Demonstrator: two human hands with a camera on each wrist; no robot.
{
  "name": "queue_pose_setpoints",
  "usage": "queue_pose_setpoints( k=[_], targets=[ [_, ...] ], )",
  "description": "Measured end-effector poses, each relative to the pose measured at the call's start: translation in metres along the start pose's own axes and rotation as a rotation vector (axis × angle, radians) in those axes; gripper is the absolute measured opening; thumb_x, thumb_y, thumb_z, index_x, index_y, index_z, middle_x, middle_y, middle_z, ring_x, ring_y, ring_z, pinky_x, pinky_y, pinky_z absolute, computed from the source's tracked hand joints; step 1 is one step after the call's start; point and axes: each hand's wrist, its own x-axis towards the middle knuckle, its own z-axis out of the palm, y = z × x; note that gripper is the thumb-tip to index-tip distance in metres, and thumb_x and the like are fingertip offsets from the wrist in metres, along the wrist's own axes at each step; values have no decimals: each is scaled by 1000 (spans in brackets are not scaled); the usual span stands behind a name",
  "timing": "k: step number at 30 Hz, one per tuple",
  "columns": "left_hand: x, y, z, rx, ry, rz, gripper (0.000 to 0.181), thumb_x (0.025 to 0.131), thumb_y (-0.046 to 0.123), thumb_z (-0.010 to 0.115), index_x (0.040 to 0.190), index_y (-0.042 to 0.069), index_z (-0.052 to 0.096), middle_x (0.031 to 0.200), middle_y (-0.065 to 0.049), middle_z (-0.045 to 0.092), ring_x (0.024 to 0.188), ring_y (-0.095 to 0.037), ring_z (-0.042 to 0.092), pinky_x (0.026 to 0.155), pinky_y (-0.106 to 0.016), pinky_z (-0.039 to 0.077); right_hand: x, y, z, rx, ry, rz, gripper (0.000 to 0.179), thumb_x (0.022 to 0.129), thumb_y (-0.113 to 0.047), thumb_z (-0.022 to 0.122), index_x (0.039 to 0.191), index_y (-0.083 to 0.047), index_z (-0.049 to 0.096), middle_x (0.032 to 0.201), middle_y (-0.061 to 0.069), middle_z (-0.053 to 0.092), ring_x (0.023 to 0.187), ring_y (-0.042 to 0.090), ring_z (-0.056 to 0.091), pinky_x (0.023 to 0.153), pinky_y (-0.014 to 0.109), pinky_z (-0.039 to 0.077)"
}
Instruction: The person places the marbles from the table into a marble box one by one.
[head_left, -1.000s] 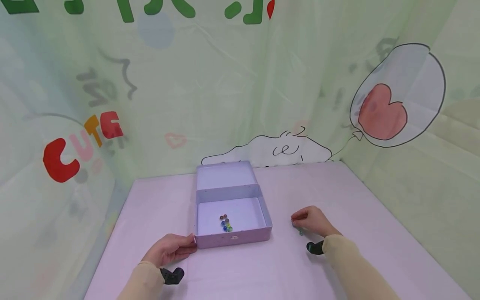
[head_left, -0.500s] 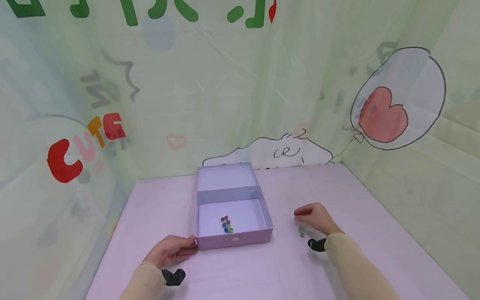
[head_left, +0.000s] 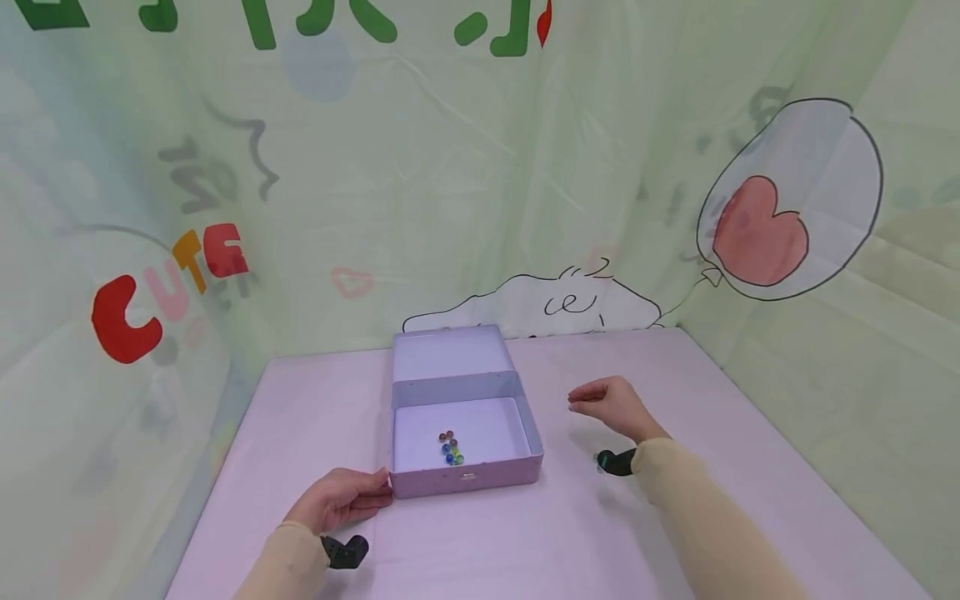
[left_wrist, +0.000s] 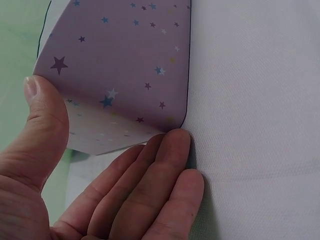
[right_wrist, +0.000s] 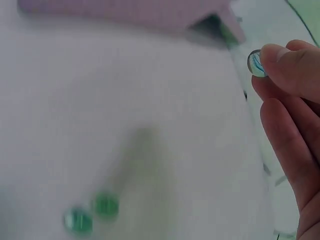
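Observation:
A lilac box (head_left: 487, 477) printed with stars stands with its lid (head_left: 453, 350) folded back. Several glass marbles (head_left: 447, 449) lie inside it, brown, blue and yellow-green. My left hand (head_left: 341, 500) holds the box's near left corner; in the left wrist view the thumb is at the upper rim and the fingertips are at the lower edge. Raised to the right of the box, my right hand (head_left: 615, 408) pinches a clear marble (right_wrist: 255, 63) with a blue swirl between thumb and forefinger. On the table below it are two green marbles (right_wrist: 105, 205), mostly hidden in the head view.
The table (head_left: 517, 550) has a pale pink cover. Printed curtains (head_left: 450, 192) close off its back and both sides. A black device (head_left: 617, 462) sits at the right wrist and another black device (head_left: 345, 552) at the left.
My right hand has lifted from the table beside the green marbles and shifted toward the box, carrying a marble. The left hand stays at the box corner.

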Motion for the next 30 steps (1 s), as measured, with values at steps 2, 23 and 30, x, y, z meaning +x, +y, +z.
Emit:
queue_pose_setpoints(
  k=[2, 23, 30],
  targets=[
    [0, -1, -1, -9, -6, 7, 50, 86, 26, 71, 115, -13, 60, 104, -20, 69, 98, -31, 67, 91, -45, 51, 8, -16, 13, 11, -21, -26, 25, 83, -17, 75, 105, -5, 72, 98, 6, 72, 88, 19, 68, 82, 38, 56],
    [1, 1, 1, 21, 16, 22, 49, 85, 28, 73, 113, -11, 63, 102, -20, 70, 94, -28, 69, 85, -42, 54, 65, -102, 119, -306, -395, -245, 12, 78, -7, 78, 90, -8, 76, 77, -7, 69, 74, 8, 63, 70, 26, 55],
    [0, 2, -2, 18, 14, 31, 48, 86, 27, 72, 113, -11, 63, 104, -22, 69, 96, -30, 68, 88, -43, 53, 67, -123, 135, -481, -458, -212, 12, 79, -8, 78, 89, -12, 76, 74, -9, 66, 73, 9, 61, 72, 26, 54]
  ],
)
